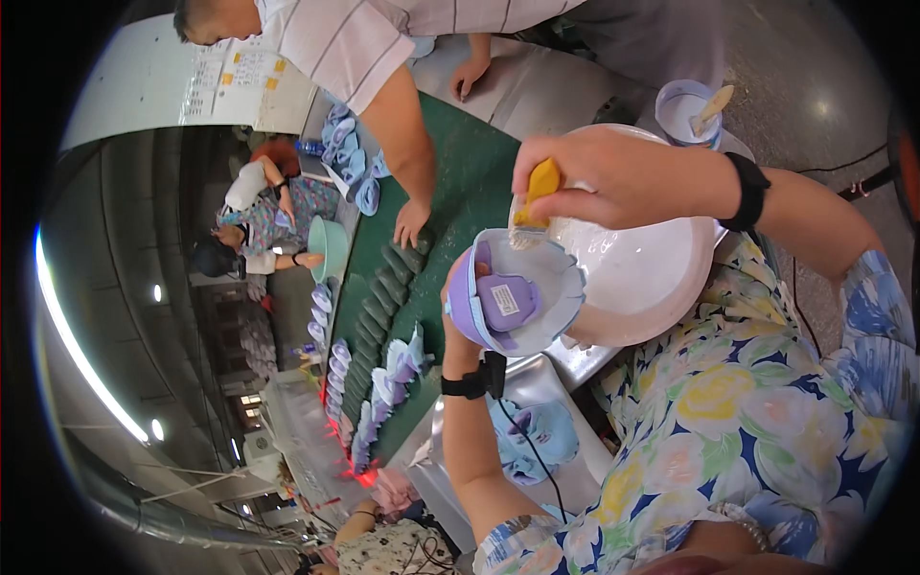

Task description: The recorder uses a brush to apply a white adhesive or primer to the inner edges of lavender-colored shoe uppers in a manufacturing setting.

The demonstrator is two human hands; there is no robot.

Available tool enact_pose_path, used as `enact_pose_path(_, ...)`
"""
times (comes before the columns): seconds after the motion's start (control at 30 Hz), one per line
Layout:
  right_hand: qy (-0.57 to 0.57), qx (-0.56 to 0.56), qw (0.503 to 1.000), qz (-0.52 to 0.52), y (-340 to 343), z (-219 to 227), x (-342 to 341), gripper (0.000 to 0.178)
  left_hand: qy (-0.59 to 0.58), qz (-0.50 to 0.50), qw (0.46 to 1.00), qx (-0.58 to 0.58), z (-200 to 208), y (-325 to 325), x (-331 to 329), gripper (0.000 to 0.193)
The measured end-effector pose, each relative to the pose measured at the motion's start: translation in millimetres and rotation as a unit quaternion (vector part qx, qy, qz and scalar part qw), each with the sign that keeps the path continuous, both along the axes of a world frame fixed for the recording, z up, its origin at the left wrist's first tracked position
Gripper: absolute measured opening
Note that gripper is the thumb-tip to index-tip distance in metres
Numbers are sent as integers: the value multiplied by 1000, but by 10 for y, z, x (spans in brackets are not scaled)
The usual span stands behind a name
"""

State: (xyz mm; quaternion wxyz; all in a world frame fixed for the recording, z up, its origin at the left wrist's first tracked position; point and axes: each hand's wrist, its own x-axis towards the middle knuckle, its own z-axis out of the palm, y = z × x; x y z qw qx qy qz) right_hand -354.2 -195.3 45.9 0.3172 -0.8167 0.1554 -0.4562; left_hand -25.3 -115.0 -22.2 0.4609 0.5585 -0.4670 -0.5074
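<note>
A purple shoe sole (508, 299) is gripped by the left hand (458, 305) just beside the white bowl (652, 278). A yellow-handled brush (533, 206), pinched by the right hand (613, 177), touches its rim; even strokes are advised, probably keeping glue inside the edge.

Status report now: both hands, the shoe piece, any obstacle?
Left hand holds purple shoe upper. Right hand presses yellow brush onto its edge. White bowl right behind; nothing in between.

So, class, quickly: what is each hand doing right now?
Left hand: closed, holding a pale blue and purple shoe upper.
Right hand: closed on a yellow-handled brush.
</note>
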Motion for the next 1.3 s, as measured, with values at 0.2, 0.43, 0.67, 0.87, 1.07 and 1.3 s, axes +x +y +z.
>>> enact_pose_path(0.2,35,85,989,-114,19,-145,-121,27,56,124,978,-159,-64,14,-433,32)
enact_pose_path(0.43,-33,289,942,-169,173,-322,45,39,-230,146,898,-347,-296,129,-367,50)
enact_pose_path(0.67,-57,430,893,-123,393,-405,187,38,-310,206,802,-466,-82,104,-692,51)
enact_pose_path(0.87,-109,342,930,-74,414,-369,142,29,-314,214,842,-384,-76,97,-394,51)
enact_pose_path(1.07,-91,67,992,-61,322,-320,30,25,129,5,991,25,-597,312,235,37)
enact_pose_path(1.3,-102,-134,980,110,413,-295,278,20,88,-88,991,-50,-454,497,-710,42)
